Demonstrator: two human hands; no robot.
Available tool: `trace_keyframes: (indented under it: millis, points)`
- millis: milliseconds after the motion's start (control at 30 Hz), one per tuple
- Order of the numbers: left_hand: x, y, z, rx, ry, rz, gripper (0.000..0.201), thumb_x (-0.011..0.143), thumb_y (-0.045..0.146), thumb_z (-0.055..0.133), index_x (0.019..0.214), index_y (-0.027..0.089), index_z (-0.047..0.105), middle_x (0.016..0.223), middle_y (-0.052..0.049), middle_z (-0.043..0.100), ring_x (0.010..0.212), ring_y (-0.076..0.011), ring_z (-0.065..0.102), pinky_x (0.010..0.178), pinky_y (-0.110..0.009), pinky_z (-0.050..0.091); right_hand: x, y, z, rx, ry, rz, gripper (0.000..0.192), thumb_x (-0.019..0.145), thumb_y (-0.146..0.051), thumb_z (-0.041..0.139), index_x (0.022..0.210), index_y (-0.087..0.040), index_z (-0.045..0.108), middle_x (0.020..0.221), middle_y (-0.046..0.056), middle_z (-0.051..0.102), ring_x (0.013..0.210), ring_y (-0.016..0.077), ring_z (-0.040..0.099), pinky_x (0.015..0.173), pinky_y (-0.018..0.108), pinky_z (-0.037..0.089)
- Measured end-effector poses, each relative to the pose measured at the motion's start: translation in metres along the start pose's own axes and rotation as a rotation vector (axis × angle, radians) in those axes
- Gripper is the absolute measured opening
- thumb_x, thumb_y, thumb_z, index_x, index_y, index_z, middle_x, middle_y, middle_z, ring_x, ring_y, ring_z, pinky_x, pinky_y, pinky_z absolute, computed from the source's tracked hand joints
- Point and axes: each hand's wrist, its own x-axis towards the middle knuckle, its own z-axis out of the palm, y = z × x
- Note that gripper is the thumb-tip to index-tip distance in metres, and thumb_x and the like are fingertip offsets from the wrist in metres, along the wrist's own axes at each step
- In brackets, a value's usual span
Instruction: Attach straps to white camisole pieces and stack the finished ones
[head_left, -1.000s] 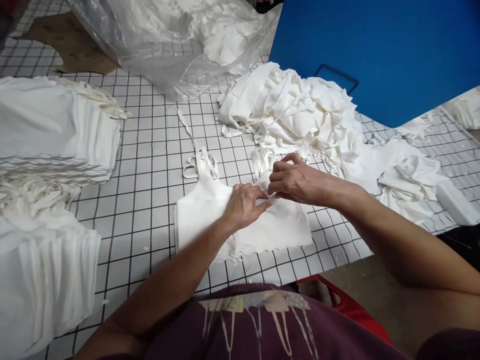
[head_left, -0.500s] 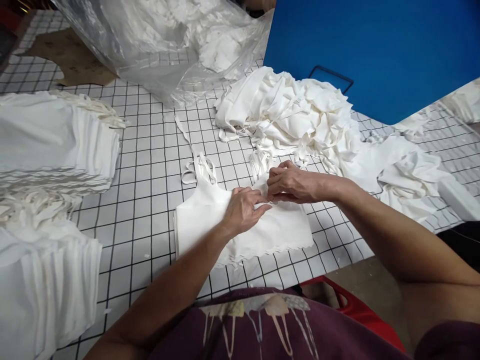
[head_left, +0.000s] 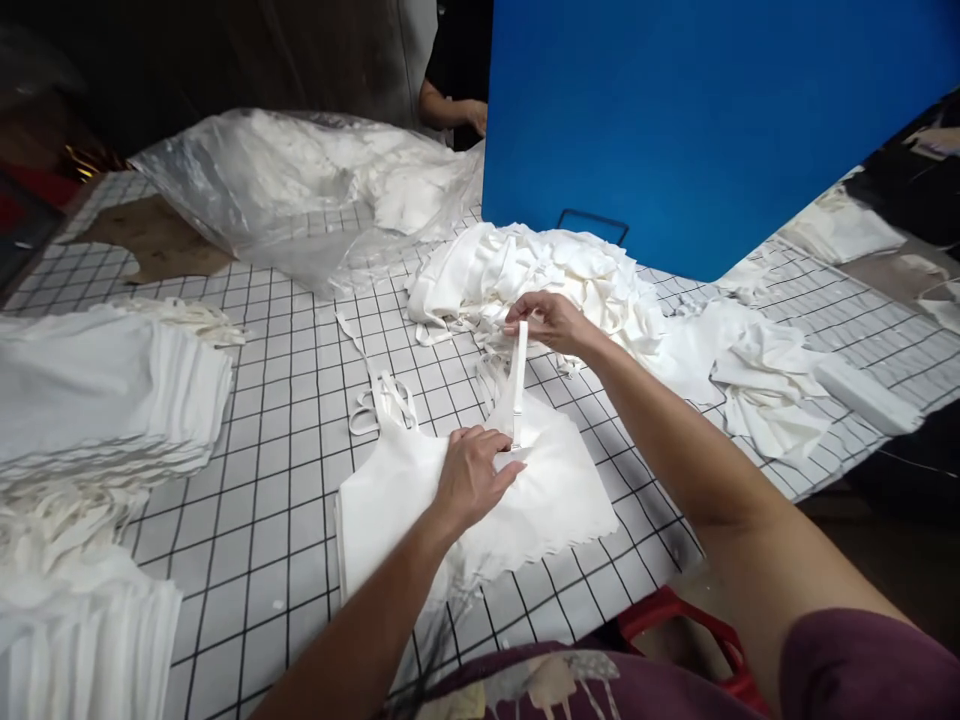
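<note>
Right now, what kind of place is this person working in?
Probably a garment workshop. Neat stacks of white cut pieces sit on a gridded table, a loose heap of white tops lies beyond, and the right hand pulls a strap up from the top under the left hand.

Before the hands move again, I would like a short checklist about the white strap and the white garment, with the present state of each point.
1. Right hand grips the narrow white strap at its top end: ok.
2. Strap pulled straight, no twist visible: ok.
3. Left hand presses flat on the white scalloped-hem fabric garment: ok.
4. Garment lies on the black-gridded white table: ok.
5. Strap's lower end attached to garment: cannot tell.
6. Second strap bundle clear of the hands: ok.
</note>
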Motion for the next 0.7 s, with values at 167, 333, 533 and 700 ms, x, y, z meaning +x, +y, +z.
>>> trace_keyframes:
  millis: [167,333,533,700]
  points:
    - [-0.004,-0.001,0.012,0.097,0.115,0.020,0.069,0.088,0.038,0.061,0.149,0.036,0.029,0.136,-0.008,0.057,0.125,-0.0287,0.053,0.105,-0.049,0.042,0.017,0.025,0.030,-0.054,-0.039,0.171,0.052,0.073,-0.063,0.071,0.058,-0.021,0.045,0.057,-0.002,0.046,0.058,0.0123,0.039,0.055,0.029,0.030]
    - [-0.004,-0.001,0.021,0.278,-0.036,0.111,0.069,0.098,0.053,0.034,0.159,0.034,0.009,0.166,-0.001,0.021,0.154,-0.0284,0.011,0.123,-0.053,0.023,0.015,0.032,0.030,-0.369,-0.089,0.184,0.040,0.075,-0.048,0.071,0.058,-0.018,0.051,0.056,-0.001,0.051,0.057,0.0117,0.043,0.056,0.028,0.032]
    - [-0.005,-0.004,0.027,0.292,-0.057,0.127,0.069,0.099,0.057,0.023,0.160,0.025,0.017,0.167,0.001,0.013,0.155,-0.0267,0.002,0.126,-0.056,0.017,-0.046,0.023,0.001,-0.185,-0.180,0.275,0.044,0.080,-0.044,0.067,0.116,-0.020,0.065,0.100,0.009,0.072,0.090,0.0249,0.066,0.074,0.036,0.053]
    - [-0.003,-0.003,0.023,0.227,-0.111,0.110,0.070,0.099,0.057,0.026,0.160,0.024,0.017,0.167,0.001,0.010,0.155,-0.0265,-0.004,0.128,-0.055,0.012,-0.151,0.001,0.046,-0.279,0.255,0.032,0.046,0.091,-0.047,0.053,0.134,-0.030,0.055,0.127,0.016,0.057,0.116,0.0368,0.058,0.085,0.055,0.055]
